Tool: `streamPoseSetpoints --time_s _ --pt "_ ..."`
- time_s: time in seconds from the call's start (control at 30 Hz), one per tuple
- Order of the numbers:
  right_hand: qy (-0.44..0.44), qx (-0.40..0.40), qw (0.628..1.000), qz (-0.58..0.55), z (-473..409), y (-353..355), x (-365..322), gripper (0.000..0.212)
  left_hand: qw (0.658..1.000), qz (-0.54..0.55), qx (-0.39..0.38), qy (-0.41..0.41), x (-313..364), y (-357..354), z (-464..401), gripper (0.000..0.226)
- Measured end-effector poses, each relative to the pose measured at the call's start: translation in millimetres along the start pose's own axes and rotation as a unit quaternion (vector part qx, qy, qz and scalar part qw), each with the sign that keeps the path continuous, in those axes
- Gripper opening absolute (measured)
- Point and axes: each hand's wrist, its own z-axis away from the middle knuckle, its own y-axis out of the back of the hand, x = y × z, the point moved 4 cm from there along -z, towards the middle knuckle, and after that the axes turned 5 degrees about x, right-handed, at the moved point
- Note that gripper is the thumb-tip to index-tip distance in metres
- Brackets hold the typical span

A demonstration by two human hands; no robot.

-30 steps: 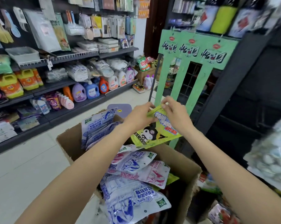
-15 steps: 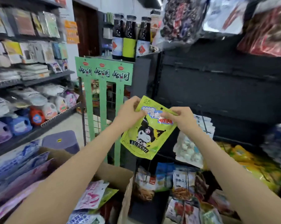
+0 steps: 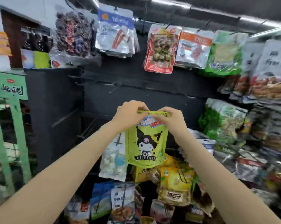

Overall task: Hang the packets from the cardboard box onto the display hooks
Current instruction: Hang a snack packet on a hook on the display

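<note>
Fingers: both sets curl round the top strip of the green packet (image 3: 146, 143); I see the left hand (image 3: 129, 114) pinching its left corner and the right hand (image 3: 169, 118) its right corner, with nothing else held.
Packet position: it hangs below my fingers, upright, its printed face toward me, the header edge stretched level between the two hands.
Progress: I judge this packet lifted and lined up but not yet hung; no hook passes through its header that I can see.
Behind the packet: a clear bag of pale sweets (image 3: 113, 160) hangs just beside its left edge, and yellow snack bags (image 3: 175, 183) crowd below it.
Bare hooks: several empty display hooks (image 3: 115, 87) stick out of the dark back panel (image 3: 55, 101) above my hands, well apart from the packet.
Upper row: full hooks carry a red packet (image 3: 159, 50) and a silver packet (image 3: 116, 33) higher up.
Left to do: I reckon the header hole must go onto a free hook; the cardboard box is out of view, so I cannot tell how many remain.
</note>
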Motion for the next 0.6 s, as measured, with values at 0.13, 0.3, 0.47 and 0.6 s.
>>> streamPoseSetpoints --time_s 0.13,0.3,0.47,0.6 --pt "-0.069 0.052 0.995 -0.052 -14 55 33 0.014 0.998 0.050 -0.019 0.019 38 -43 -34 0.021" --pt "-0.112 0.100 0.984 -0.098 -30 94 61 0.012 0.996 0.082 -0.040 0.014 62 -84 -72 0.012" --pt "-0.117 0.129 0.980 -0.100 -58 109 79 0.012 0.995 0.092 -0.022 0.024 67 -119 -110 0.019" --pt "-0.126 0.147 0.976 -0.104 -77 111 98 0.015 0.993 0.115 0.009 0.025 63 -141 -130 0.013"
